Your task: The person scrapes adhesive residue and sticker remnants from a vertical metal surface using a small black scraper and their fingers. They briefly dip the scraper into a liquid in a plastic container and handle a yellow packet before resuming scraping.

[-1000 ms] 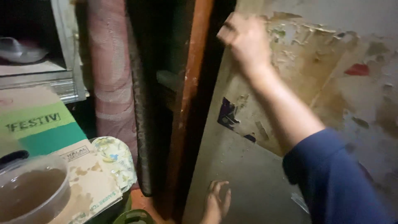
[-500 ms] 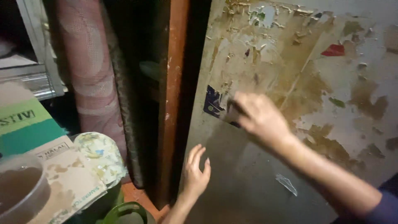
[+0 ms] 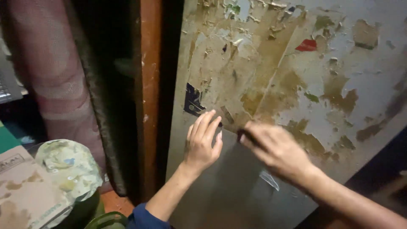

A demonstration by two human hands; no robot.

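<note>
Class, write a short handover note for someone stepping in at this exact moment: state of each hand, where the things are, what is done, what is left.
Left hand: open, fingers spread, flat against the grey panel, empty.
Right hand: pinching a small dark tool whose tip meets the panel at the lower edge of the residue.
Things: the panel leans upright beside an orange-brown wooden frame; a dark blue sticker scrap sits above the left hand, a red scrap near the top.
Done: the lower panel looks bare and smooth.
Left: yellow-brown paper residue covers the upper part.
</note>
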